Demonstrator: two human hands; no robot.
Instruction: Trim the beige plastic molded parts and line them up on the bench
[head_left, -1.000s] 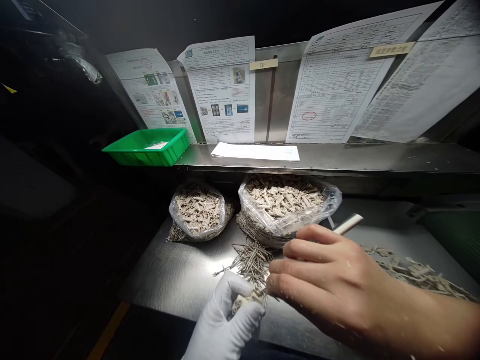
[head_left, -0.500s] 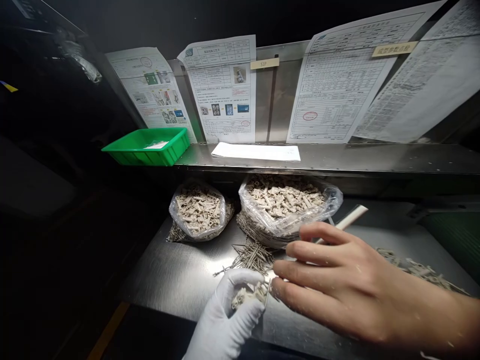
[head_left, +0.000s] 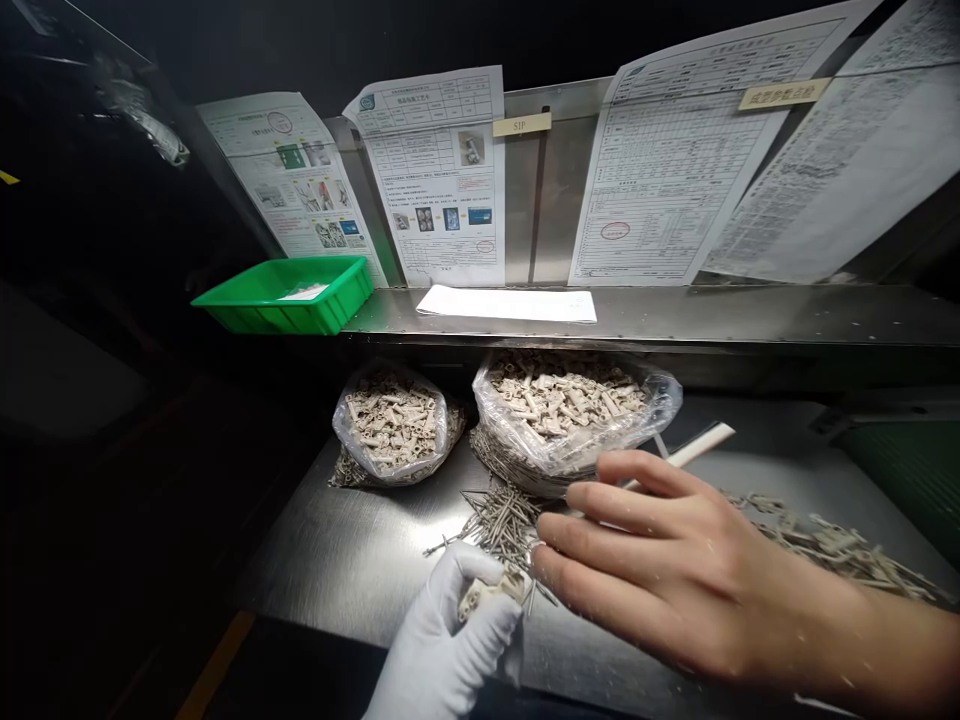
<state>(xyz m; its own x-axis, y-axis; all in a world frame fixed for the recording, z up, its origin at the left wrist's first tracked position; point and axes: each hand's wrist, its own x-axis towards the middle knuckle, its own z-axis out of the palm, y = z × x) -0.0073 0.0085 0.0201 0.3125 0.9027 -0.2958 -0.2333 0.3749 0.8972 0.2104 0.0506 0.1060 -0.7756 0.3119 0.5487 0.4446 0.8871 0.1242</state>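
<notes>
My left hand (head_left: pixel 450 640), in a white glove, grips a small beige plastic part (head_left: pixel 486 594) near the front edge of the steel bench. My bare right hand (head_left: pixel 660 570) reaches in from the right, its fingertips pinching a thin metal pin (head_left: pixel 530 596) held against that part. Just behind both hands lies a loose heap of metal pins (head_left: pixel 501 522). A white stick (head_left: pixel 697 445) pokes out behind my right hand.
Two open plastic bags of beige parts stand at the back: a small bag (head_left: pixel 391 424) and a larger bag (head_left: pixel 571 405). Assembled pieces (head_left: pixel 832 550) lie strewn on the right. A green tray (head_left: pixel 289 293) and a paper sheet (head_left: pixel 507 303) rest on the shelf under posted documents.
My right hand drew slightly back toward the part and pin; the left hand shifted a little left. The view tilted slightly. Both hands keep their hold.
</notes>
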